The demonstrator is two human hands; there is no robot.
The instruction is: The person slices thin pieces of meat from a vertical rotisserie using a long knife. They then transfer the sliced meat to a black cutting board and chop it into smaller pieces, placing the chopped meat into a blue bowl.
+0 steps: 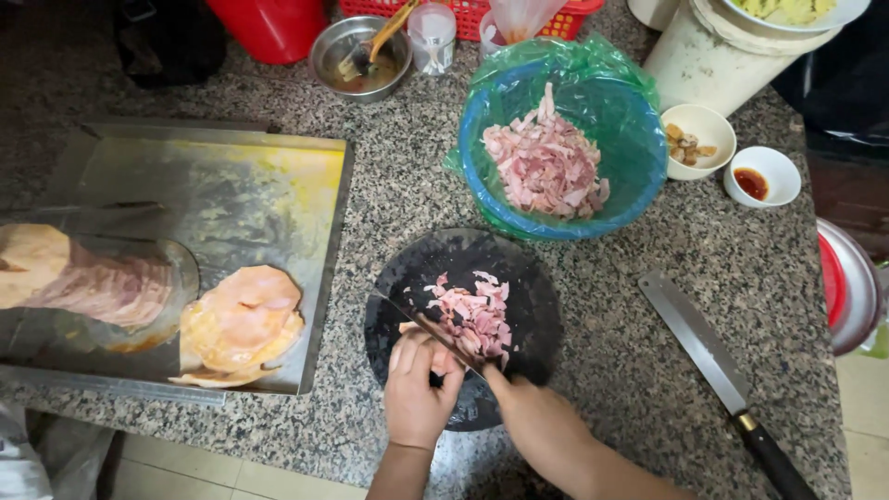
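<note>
From the head view, our left hand (417, 389) presses curled fingers (414, 350) onto pink sliced meat (472, 315) on the round black chopping board (463, 324), near the speckled granite desk's (639, 324) front edge. Our right hand (532, 412) grips a knife (431, 331), its fingers closed around the handle, blade across the meat. Behind stands a blue bowl (556, 148) lined with green plastic, holding more cut meat.

speckled grey-black granite counter (593, 306); round black cutting board (528, 296) under pink-red meat pieces (474, 315); blue basin (639, 157) with green liner; red basket (463, 14); white bowl (769, 167) of probably red sauce
</note>
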